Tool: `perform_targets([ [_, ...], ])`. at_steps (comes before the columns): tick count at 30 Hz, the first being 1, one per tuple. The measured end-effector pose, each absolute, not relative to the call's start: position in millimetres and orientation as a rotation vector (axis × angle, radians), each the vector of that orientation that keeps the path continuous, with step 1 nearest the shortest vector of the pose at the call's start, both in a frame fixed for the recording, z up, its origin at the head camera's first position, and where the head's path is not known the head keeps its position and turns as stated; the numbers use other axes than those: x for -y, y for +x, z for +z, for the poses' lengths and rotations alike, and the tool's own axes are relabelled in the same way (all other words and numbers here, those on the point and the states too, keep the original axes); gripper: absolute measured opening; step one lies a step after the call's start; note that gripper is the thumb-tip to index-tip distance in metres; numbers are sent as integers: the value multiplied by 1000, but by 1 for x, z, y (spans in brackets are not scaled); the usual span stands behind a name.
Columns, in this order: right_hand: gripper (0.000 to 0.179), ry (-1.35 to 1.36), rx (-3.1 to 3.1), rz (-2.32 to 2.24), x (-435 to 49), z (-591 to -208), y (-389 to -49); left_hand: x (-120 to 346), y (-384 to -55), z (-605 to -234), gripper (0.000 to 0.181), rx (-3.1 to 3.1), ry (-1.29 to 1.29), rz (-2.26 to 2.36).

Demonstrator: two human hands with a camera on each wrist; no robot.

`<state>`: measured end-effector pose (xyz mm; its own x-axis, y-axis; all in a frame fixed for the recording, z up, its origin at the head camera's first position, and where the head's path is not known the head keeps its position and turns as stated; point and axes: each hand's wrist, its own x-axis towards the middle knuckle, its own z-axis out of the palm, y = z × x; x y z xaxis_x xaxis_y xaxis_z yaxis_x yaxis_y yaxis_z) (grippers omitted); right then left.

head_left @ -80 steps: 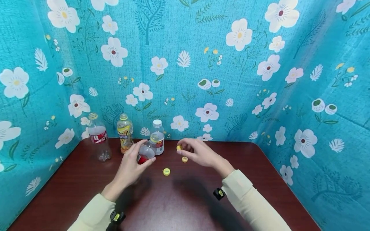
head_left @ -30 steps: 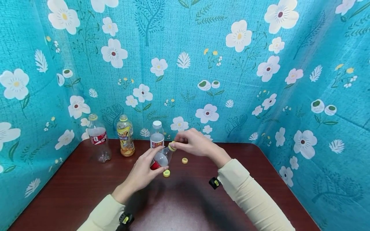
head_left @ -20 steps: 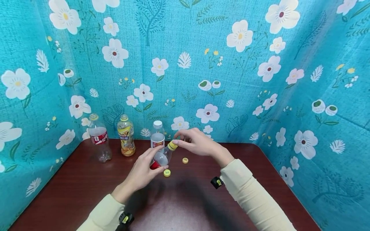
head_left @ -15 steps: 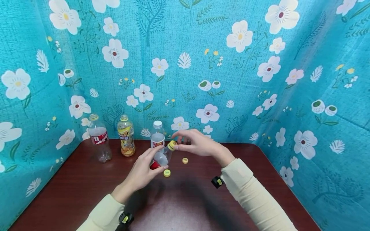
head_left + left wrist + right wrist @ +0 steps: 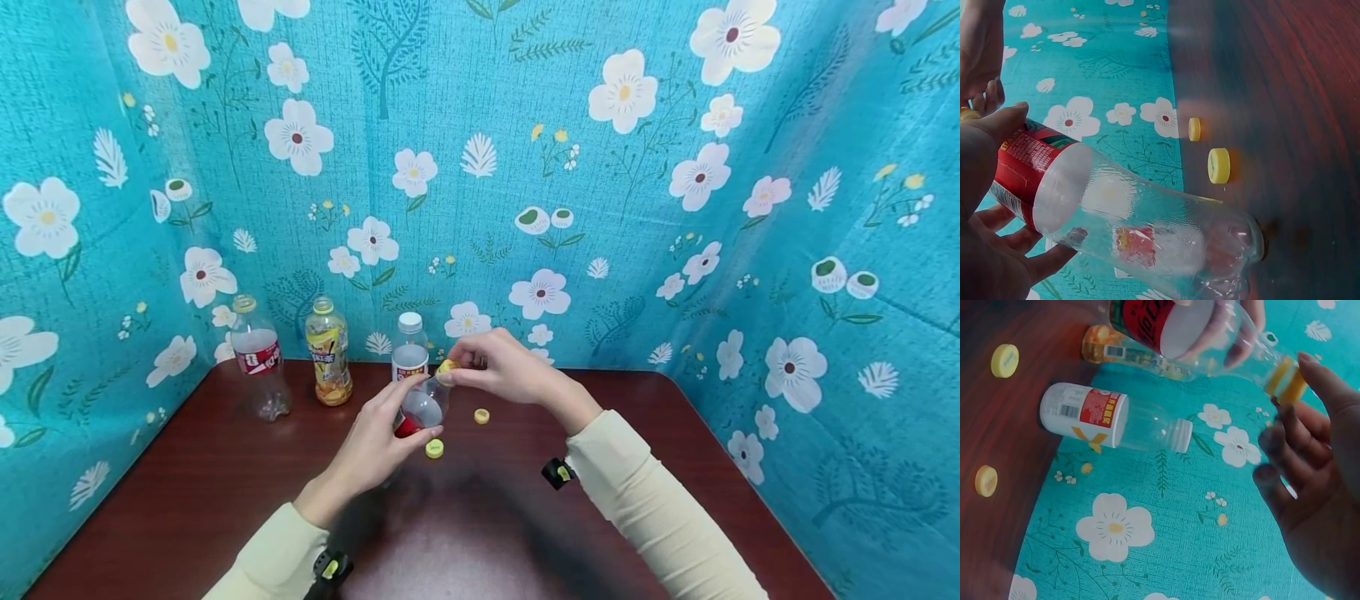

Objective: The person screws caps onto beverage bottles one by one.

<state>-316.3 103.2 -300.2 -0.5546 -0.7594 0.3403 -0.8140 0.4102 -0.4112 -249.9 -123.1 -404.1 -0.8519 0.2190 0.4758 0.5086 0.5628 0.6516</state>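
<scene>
Left wrist view, tilted bottle (image 5: 1141, 203) (clear plastic), red label (image 5: 1025, 165)

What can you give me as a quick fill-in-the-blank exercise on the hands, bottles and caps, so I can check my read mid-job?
1. The left hand holds a tilted bottle whose label is mainly ____.
2. The cap pinched by the right hand is ____.
3. The standing bottle closest to the right hand wears a ____ cap.
4. Loose caps lying on the table number ____.

Missing words: red; yellow; white; two.
</scene>
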Motion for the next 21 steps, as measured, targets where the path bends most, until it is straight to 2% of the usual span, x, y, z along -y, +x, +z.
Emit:
perform_targets([
  [5,30,1325,2532,767,-102,-303,-317,121,-250,-405,75,2459,-584,-1197],
  [8,27,1329,2507,799,-106,-303,-319,121,-250,-406,76,2446,-577,-1205],
  [11,23,1366,2521,855,-111,-304,-320,122,-252,-407,76,2435,-573,-1209],
  [16,37,1476,2609,948,-114,-302,-318,123,-253,-408,75,2421,-579,-1203],
  [21,36,1585,2583,977,-110,-301,-317,123,-252,-408,75,2405,-597,-1210],
])
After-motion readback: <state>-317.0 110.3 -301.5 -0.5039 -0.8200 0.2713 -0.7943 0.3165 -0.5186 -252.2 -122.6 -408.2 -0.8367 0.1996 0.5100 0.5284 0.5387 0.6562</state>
